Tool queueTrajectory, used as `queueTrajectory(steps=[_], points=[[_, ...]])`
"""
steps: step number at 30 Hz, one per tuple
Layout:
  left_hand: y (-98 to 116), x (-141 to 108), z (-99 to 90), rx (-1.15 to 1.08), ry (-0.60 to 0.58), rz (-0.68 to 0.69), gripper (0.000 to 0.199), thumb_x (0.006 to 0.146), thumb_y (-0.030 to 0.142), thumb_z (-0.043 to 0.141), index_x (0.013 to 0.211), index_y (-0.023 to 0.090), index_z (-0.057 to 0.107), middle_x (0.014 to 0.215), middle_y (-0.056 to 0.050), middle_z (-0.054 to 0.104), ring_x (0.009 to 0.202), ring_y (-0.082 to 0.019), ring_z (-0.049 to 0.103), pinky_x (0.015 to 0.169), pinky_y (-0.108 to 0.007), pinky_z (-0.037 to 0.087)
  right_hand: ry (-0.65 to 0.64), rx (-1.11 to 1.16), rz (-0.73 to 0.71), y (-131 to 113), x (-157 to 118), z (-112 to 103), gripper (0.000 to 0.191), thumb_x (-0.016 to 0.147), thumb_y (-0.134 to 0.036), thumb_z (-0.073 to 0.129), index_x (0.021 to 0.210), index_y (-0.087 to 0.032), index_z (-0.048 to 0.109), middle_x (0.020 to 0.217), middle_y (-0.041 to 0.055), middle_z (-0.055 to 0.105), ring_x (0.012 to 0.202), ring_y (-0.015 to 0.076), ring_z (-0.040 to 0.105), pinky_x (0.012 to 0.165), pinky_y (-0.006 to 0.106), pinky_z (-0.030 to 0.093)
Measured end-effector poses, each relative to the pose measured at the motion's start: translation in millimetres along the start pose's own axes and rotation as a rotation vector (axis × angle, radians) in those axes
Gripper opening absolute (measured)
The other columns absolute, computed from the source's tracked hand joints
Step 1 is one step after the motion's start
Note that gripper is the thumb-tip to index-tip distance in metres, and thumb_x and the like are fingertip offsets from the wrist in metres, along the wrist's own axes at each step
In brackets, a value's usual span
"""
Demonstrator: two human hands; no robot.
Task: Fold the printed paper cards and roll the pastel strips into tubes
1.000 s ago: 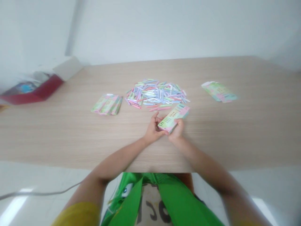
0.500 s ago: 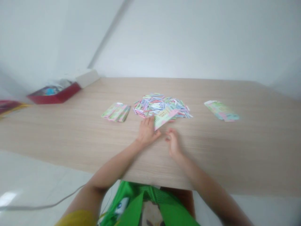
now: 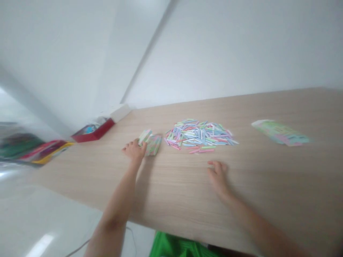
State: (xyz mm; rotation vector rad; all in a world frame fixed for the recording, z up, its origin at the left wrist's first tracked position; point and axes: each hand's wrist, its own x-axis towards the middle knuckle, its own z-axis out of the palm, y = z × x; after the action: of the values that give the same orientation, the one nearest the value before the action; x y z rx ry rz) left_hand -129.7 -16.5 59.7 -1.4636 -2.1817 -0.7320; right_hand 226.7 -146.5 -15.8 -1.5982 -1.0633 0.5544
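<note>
My left hand (image 3: 134, 150) is over at the left, its fingers and thumb closed on a pale green and pink printed packet (image 3: 145, 136). That packet lies against the left edge of a small pile of similar packets (image 3: 154, 144). Nearer the middle, my right hand (image 3: 218, 175) hovers at or just above the wood with its fingers loosely curled and apart, holding nothing. Beyond it spreads a heap of short pastel sticks (image 3: 198, 135) in pink, green, blue and white; their exact kind is unclear.
More green and pink packets (image 3: 281, 132) lie fanned at the right of the wooden table (image 3: 174, 192). A red box (image 3: 93, 131) with things inside and a white box (image 3: 119, 112) stand at the back left by the wall. Colourful items (image 3: 48, 151) blur beyond the left edge.
My left hand has moved left with the packet, from in front of the sticks to the packet pile. My right hand stays near the middle, now apart from the packet. The view has turned left.
</note>
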Motion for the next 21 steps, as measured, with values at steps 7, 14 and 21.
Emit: queueTrajectory(steps=[7,14,21], points=[[-37.5,12.4,22.2,-0.071,-0.181,0.087,0.056,0.084,0.049,0.050,0.128,0.018,0.065,0.126,-0.017,0.065,0.117,-0.037,0.052,0.094,-0.047,0.037,0.103,-0.079,-0.056,8.9,9.8,-0.9,0.028,0.068,-0.028,0.048,0.094,-0.023,0.059,0.109,0.0126,0.048,0.117,0.0325,0.042,0.109,0.053,0.030],[-41.7,8.1,17.1,-0.164,-0.118,0.104,0.037,0.080,0.036,0.055,0.107,0.019,0.072,0.134,-0.014,0.058,0.123,-0.034,0.049,0.099,-0.049,0.035,0.107,-0.144,-0.081,18.4,19.4,-1.2,0.028,0.069,-0.026,0.050,0.095,-0.021,0.060,0.111,0.0134,0.047,0.117,0.0331,0.041,0.109,0.052,0.028],[-15.4,-19.6,-0.7,-0.286,0.143,0.153,0.020,0.080,0.020,0.051,0.092,0.018,0.067,0.121,-0.013,0.064,0.111,-0.031,0.056,0.097,-0.046,0.035,0.103,-0.222,-0.139,17.6,18.1,3.2,0.028,0.072,-0.019,0.051,0.098,-0.019,0.059,0.116,0.0131,0.044,0.116,0.0294,0.042,0.108,0.049,0.031]])
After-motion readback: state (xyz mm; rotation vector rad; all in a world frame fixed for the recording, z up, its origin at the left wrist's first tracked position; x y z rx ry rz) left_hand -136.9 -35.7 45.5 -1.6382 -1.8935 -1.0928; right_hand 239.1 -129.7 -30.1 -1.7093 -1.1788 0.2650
